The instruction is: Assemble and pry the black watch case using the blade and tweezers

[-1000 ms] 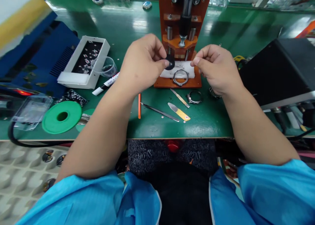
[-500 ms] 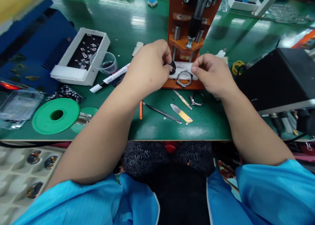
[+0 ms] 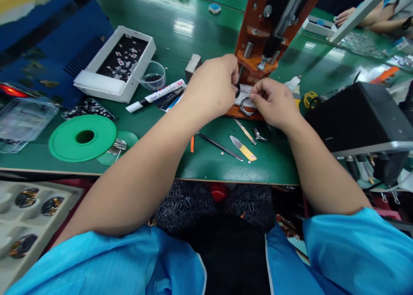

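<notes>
My left hand [image 3: 214, 86] is closed in a pinch on a small, dark, round part [image 3: 238, 91], mostly hidden behind the fingers. Beside it, my right hand [image 3: 275, 103] has thumb and forefinger pressed together at the upper edge of a metal ring [image 3: 248, 107], which looks like a watch case. Whether those fingertips grip the ring or something smaller cannot be made out. The ring rests on a white pad [image 3: 240, 97] at the base of an orange press [image 3: 258, 60]. A second, darker ring-shaped frame [image 3: 263, 133] lies on the green table just below my right hand.
Tweezers [image 3: 221, 146], a yellow-handled blade [image 3: 243, 148] and a thin knife [image 3: 245, 132] lie in front. Leftward are a marker [image 3: 155, 96], a clear cup [image 3: 153, 76], a white parts box [image 3: 121, 64] and a green spool [image 3: 82, 138]. A black box [image 3: 361, 114] stands right. Another person's hand [image 3: 346, 16] shows beyond.
The camera view has shifted and tilted. My right hand has come closer to my left, its fingertips now at the ring instead of the pad's right end. The dark part stays in my left hand.
</notes>
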Available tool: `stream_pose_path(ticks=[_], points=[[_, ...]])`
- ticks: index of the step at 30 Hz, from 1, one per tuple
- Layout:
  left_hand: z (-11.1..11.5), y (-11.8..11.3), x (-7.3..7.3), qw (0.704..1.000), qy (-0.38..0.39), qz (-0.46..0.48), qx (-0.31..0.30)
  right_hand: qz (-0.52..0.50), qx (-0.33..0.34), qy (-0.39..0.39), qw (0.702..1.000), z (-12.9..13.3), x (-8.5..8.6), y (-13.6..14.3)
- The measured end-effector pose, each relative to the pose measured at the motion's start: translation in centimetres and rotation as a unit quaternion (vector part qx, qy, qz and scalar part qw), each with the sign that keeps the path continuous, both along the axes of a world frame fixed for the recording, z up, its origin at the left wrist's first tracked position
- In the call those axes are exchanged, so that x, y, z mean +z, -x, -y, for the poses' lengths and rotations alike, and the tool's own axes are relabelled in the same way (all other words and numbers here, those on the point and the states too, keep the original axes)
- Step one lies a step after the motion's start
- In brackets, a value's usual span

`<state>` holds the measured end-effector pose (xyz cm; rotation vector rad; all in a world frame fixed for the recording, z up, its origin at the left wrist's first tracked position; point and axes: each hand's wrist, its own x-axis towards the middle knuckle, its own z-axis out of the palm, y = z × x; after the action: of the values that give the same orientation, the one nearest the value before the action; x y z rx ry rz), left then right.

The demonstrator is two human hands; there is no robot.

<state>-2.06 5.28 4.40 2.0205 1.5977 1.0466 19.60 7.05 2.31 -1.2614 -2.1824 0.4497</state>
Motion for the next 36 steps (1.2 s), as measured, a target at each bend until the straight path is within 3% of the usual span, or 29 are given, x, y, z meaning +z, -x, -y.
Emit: stream_pose_path(ticks=[5, 11, 20, 27, 36], points=[[-0.5, 0.4, -0.9, 0.999, -0.038, 0.005, -0.019, 0.021, -0.012, -0.026, 0.999, 0.0, -0.1, 0.3], [-0.1, 0.1, -0.3, 0.999, -0.048, 0.000, -0.018, 0.021, -0.019, -0.031, 0.999, 0.0, -0.2, 0.3], [0.9, -0.5, 1.4, 0.995, 0.046, -0.081, 0.023, 0.034, -0.010, -0.056, 0.998, -0.2, -0.7, 0.2], [1.0, -0.5, 1.3, 0.997, 0.037, -0.071, 0.020, 0.053, -0.024, -0.050, 0.997, -0.2, -0.8, 0.4], [0.8, -0.5, 1.2, 0.995, 0.051, -0.078, 0.025, 0.069, 0.014, -0.098, 0.993, -0.3, -1.0, 0.1]])
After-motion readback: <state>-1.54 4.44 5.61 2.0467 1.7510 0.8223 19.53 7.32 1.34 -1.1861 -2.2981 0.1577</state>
